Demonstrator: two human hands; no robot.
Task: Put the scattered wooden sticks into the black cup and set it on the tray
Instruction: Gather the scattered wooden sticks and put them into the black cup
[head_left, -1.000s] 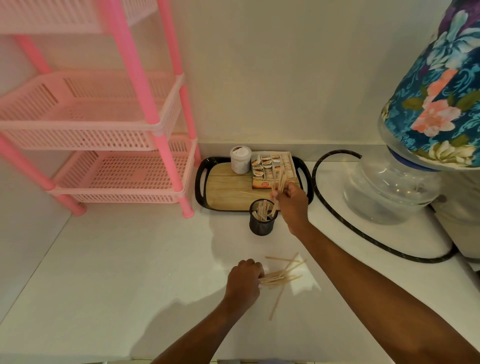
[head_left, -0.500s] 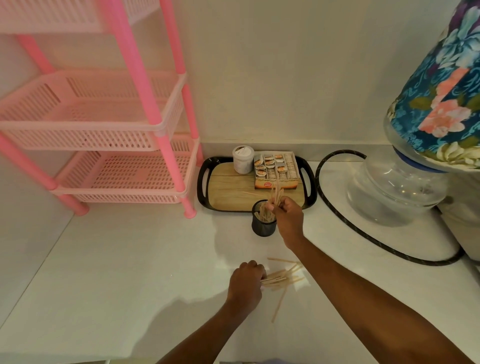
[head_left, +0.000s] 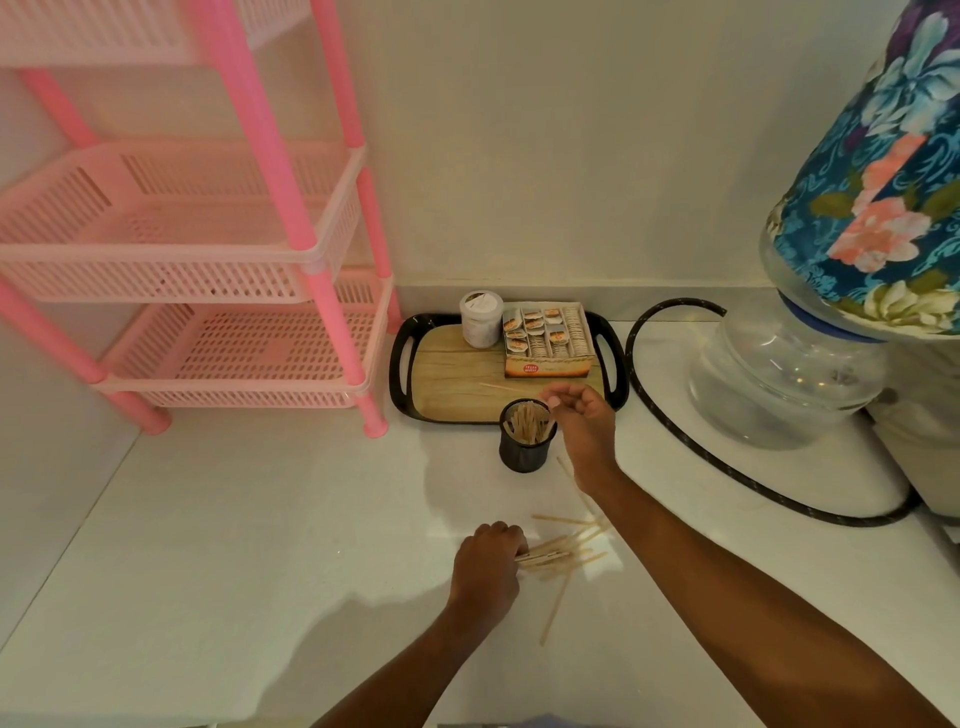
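The right hand (head_left: 582, 421), just beside the black cup (head_left: 524, 439), has dropped its sticks in and now hangs loosely empty, while the left hand (head_left: 488, 564) pinches more sticks (head_left: 563, 551) nearer the person.

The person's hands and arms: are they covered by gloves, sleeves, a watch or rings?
Nothing is worn as far as the head view shows. The left hand and right hand are bare, with no gloves, and no ring shows. Both forearms are uncovered down to the picture's lower edge: no sleeves, watch or bracelet in sight.
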